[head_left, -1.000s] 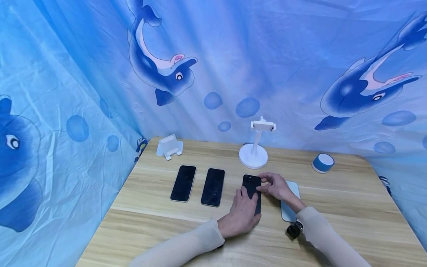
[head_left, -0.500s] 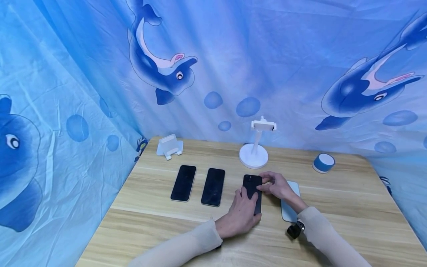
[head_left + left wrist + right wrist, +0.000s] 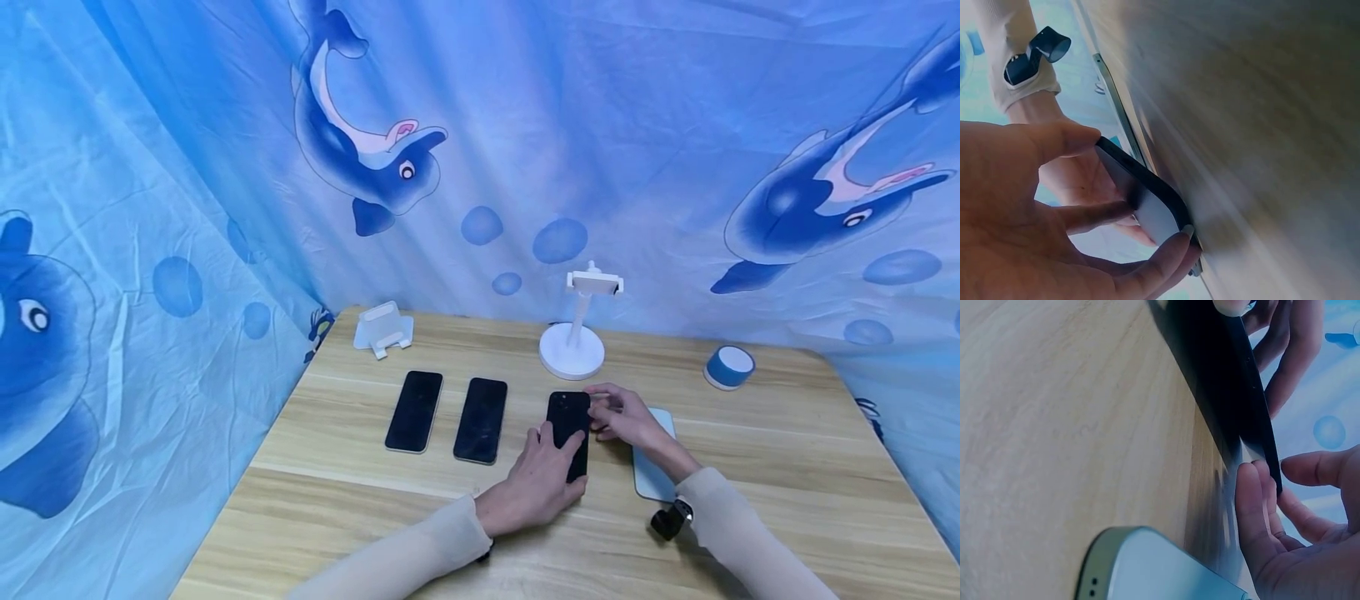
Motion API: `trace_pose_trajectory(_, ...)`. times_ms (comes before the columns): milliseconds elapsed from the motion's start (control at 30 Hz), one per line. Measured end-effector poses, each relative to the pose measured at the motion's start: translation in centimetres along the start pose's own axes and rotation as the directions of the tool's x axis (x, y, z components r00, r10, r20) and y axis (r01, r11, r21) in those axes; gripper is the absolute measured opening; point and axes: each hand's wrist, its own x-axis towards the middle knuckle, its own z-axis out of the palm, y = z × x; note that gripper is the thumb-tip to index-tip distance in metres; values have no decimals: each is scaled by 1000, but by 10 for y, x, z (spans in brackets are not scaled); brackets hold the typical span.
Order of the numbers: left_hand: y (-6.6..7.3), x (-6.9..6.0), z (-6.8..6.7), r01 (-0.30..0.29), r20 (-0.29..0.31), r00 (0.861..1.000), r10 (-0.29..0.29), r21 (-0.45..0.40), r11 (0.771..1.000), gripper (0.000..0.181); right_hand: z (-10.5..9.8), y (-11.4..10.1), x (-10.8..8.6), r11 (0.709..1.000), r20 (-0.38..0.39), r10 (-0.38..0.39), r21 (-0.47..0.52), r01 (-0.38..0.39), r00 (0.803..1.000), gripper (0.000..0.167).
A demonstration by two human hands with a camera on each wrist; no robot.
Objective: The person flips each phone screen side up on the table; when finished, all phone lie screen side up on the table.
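Observation:
A black phone lies back side up in front of the white stand, its camera at the top left. My left hand grips its lower half, with fingers on the back and thumb at the bottom corner. The left wrist view shows the phone held by its edges and slightly tilted. At the upper right corner, my right hand pinches the edge. In the right wrist view, fingers reach under that edge and the thumb is beside it. Part of the phone is hidden by the left hand.
A pale blue phone lies under the right wrist. Two dark-screened phones lie to the left. Behind are a white folding stand, a round-based white phone stand and a blue-white cylinder.
My right thumb has shifted from the phone's back to its right edge. The left hand keeps its grip and has moved very slightly. The phone stays in almost the same place.

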Motion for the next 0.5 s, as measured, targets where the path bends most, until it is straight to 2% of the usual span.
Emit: trace_pose_trajectory(500,-8,-2,-4,-32,26,999,33,-35,999,65,-4,2,0,999,27,-37,35,36,999,52)
